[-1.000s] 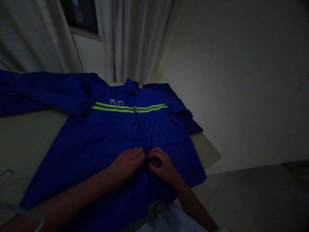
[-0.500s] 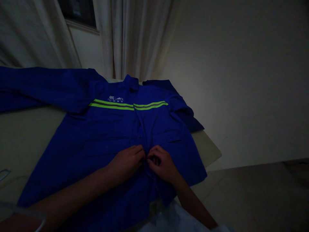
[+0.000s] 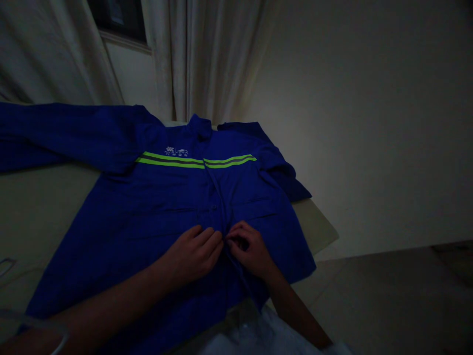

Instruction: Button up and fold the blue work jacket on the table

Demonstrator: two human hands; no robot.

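Note:
A blue work jacket [image 3: 162,192] lies spread on a table, collar away from me, with a bright green reflective stripe [image 3: 173,161] across the chest and a white logo above it. My left hand [image 3: 201,251] is closed on the jacket's front edge, its fingertips turned down into the cloth. Close beside it, my right hand [image 3: 249,246] pinches the other side of the front opening between thumb and fingers. A button or snap [image 3: 213,207] shows on the placket above the hands. What lies between the fingertips is too dark and small to make out.
The pale table [image 3: 320,227] shows past the jacket at left and right. Behind it hang light curtains [image 3: 207,59] beside a dark window [image 3: 120,17]. A bare wall [image 3: 369,123] stands to the right, above a tiled floor [image 3: 369,296]. A thin pale loop [image 3: 5,266] lies at far left.
My left hand has rolled slightly, showing more of its back and knuckles. The front flap below the hands has shifted a little; my right hand stays nearly in place.

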